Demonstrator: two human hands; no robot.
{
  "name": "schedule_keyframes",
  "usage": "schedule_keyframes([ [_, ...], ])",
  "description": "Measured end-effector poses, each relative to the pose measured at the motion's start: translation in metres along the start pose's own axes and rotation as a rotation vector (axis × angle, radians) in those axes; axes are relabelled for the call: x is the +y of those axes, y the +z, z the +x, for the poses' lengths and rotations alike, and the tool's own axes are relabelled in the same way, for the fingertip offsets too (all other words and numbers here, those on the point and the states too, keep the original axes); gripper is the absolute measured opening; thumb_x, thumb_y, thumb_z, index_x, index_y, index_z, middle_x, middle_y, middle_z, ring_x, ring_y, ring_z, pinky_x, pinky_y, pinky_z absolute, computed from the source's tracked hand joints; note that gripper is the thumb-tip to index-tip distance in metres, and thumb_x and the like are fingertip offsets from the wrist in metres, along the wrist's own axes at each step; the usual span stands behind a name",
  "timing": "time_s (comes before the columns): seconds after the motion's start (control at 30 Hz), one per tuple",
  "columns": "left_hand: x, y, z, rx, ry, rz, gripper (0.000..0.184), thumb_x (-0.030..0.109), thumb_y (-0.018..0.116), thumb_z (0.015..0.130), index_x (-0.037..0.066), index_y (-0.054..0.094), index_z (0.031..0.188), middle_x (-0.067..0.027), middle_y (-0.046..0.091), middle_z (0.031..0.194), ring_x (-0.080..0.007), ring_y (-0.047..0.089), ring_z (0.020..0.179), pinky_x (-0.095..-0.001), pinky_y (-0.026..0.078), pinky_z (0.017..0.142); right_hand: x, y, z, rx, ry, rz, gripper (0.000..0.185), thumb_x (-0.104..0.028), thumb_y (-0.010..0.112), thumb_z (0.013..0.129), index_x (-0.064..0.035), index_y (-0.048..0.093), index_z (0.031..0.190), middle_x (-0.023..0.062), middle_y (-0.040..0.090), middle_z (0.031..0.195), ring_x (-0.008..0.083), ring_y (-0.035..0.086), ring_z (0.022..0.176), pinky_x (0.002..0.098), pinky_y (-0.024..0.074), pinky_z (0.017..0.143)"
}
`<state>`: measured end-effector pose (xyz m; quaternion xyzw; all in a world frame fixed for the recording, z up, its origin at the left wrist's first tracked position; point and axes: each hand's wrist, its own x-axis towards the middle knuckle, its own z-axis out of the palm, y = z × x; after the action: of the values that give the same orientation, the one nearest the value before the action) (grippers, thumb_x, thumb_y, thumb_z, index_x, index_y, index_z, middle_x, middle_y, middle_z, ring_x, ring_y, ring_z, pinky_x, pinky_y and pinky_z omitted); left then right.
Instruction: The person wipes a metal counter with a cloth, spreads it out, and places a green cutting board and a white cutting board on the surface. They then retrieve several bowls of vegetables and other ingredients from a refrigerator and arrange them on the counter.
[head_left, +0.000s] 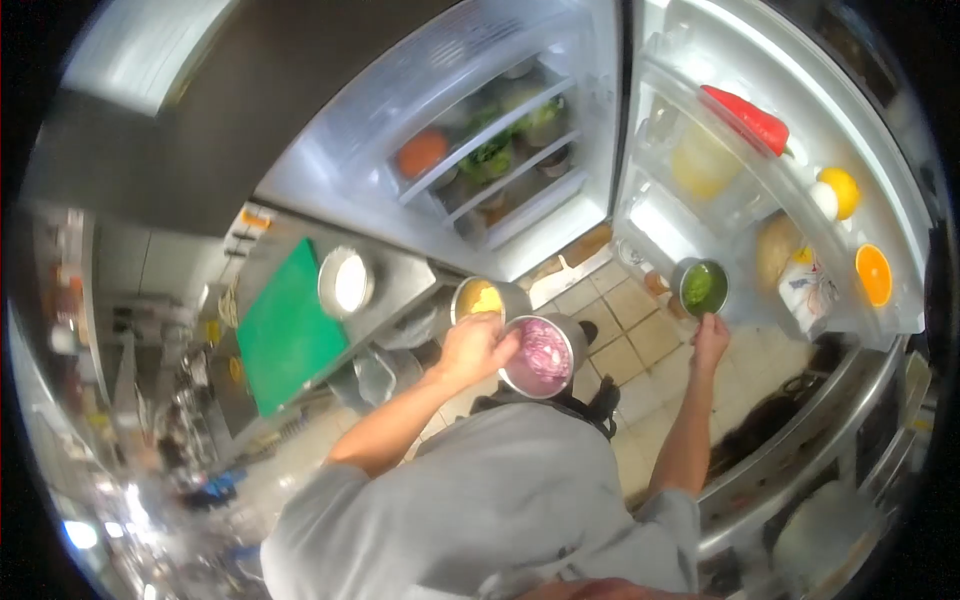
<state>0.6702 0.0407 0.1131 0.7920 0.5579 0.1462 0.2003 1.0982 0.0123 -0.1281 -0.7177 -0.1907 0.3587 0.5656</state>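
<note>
As I view the scene remotely through the head camera, a flat green rectangular cutting board (285, 340) lies at left on a steel counter (396, 282), and a round silver metal container with white contents (329, 286) overlaps its right edge in this view. Beyond stands a white refrigerator (335, 175), its compartment exposed and its shelves partly blurred. At centre, the bare left hand (476, 350) grips two vessels together at their near rims: a round silver metal pot of yellow pieces (516, 300) and, beside it to the right, a round silver metal pot of chopped purple-and-white onion (578, 345). I judge both rigid, moderately heavy and slippery if wet; the loose filling could spill on tilting, so a thumb hooked over each rim, or a palm beneath, suits them best. Farther right, above the tiled floor (630, 300), the bare right hand (709, 338) pinches the near edge of a small round metal bowl of chopped greens (718, 292). This bowl should be lighter, yet prone to tip from one side. At far right, the refrigerator's door shelves hold a long red pepper (748, 120) and a halved orange (874, 276).
</note>
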Motion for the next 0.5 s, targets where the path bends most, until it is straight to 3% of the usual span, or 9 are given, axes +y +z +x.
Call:
schedule_keyframes([
  [0.07, 0.011, -0.013, -0.038, 0.079, -0.127, -0.025, 0.038, 0.031, 0.071, 0.084, 0.0, 0.057, 0.068, -0.02, 0.059, 0.064, -0.0367, 0.06, 0.059, -0.0456, 0.047, 0.055, -0.006, -0.01, -0.004, -0.088, -0.034, -0.049, 0.022, -0.021, 0.061, 0.093, -0.0063, 0.059, 0.077, -0.0016, 0.051, 0.06, 0.0074, 0.043, 0.045, 0.024, 0.0353, 0.04],
  [0.13, 0.018, -0.033, -0.086, 0.048, -0.42, -0.013, 0.035, 0.033, 0.067, 0.086, 0.003, 0.061, 0.071, -0.0184, 0.063, 0.069, -0.0379, 0.063, 0.067, -0.0463, 0.05, 0.059, -0.007, -0.008, -0.027, -0.149, 0.036, -0.037, 0.02, -0.022, 0.063, 0.092, -0.0057, 0.061, 0.081, -0.0019, 0.052, 0.061, 0.0067, 0.045, 0.046, 0.0232, 0.0364, 0.041],
  [0.2, 0.022, -0.048, -0.127, 0.144, -0.578, -0.024, 0.04, 0.035, 0.068, 0.086, 0.0, 0.059, 0.07, -0.0189, 0.059, 0.059, -0.0387, 0.059, 0.057, -0.0473, 0.048, 0.056, -0.004, -0.01, -0.046, -0.255, 0.045, -0.08, 0.02, -0.023, 0.063, 0.092, -0.0055, 0.063, 0.084, -0.002, 0.053, 0.061, 0.0066, 0.046, 0.048, 0.0236, 0.0365, 0.04],
  [0.33, -0.001, -0.058, -0.19, 0.242, -0.747, -0.101, 0.043, 0.038, 0.067, 0.085, -0.001, 0.061, 0.07, -0.0221, 0.061, 0.063, -0.0406, 0.061, 0.06, -0.0484, 0.047, 0.057, -0.002, -0.006, -0.099, -0.501, 0.046, -0.147, 0.018, -0.02, 0.063, 0.092, -0.0082, 0.059, 0.08, -0.002, 0.052, 0.059, 0.0064, 0.046, 0.045, 0.0239, 0.034, 0.038],
  [0.4, -0.017, -0.071, -0.212, 0.227, -0.683, 0.062, 0.043, 0.039, 0.066, 0.085, -0.001, 0.062, 0.071, -0.0237, 0.063, 0.068, -0.042, 0.063, 0.066, -0.0502, 0.048, 0.06, -0.003, 0.012, -0.125, -0.629, 0.002, -0.211, 0.017, -0.016, 0.063, 0.09, -0.0094, 0.057, 0.076, -0.0021, 0.051, 0.057, 0.0064, 0.045, 0.044, 0.0235, 0.0332, 0.038],
  [0.5, -0.034, -0.096, -0.229, 0.199, -0.756, 0.14, 0.041, 0.039, 0.064, 0.086, 0.001, 0.065, 0.075, -0.0232, 0.066, 0.074, -0.0418, 0.065, 0.073, -0.051, 0.05, 0.066, -0.033, 0.051, -0.173, -0.761, 0.001, -0.289, 0.019, -0.015, 0.061, 0.09, -0.0104, 0.056, 0.073, -0.0027, 0.049, 0.056, 0.0059, 0.043, 0.044, 0.0243, 0.0323, 0.038],
])
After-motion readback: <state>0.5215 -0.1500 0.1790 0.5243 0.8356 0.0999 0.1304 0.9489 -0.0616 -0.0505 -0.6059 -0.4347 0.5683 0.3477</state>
